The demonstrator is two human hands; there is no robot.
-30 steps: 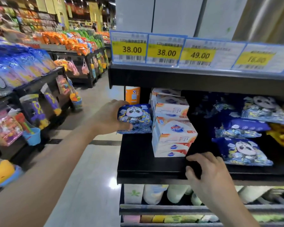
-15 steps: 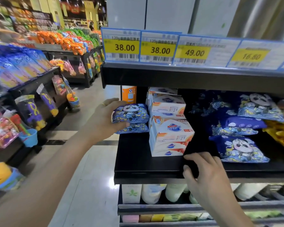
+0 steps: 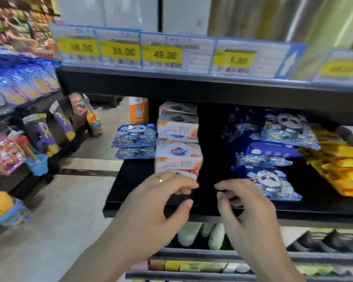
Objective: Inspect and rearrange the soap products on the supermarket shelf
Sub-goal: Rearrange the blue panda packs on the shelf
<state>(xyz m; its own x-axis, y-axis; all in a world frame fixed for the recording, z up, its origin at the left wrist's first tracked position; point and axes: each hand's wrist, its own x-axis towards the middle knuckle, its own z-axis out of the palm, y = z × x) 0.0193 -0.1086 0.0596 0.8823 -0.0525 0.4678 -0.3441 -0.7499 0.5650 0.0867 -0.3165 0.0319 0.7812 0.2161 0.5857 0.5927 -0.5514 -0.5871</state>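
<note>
**Both hands free in front of the shelf**

Fingers point(image 3: 183, 189) of the left hand point(image 3: 151, 210) are loosely curled around nothing; a second ago they gripped a panda soap pack, which now lies stacked at the left end of the shelf point(image 3: 135, 180) as the panda soap packs point(image 3: 136, 140). Beside it, the right hand point(image 3: 247, 212) has lifted off the shelf edge, also loose and empty. That placement looks finished; the soap boxes point(image 3: 178, 151) just beyond seem the likely next target

Blurred yellow price tags point(image 3: 163, 54) along the upper shelf's front edge, legible 38.00 and 49.00, a partial 6.00 further right, other print unreadable
</note>
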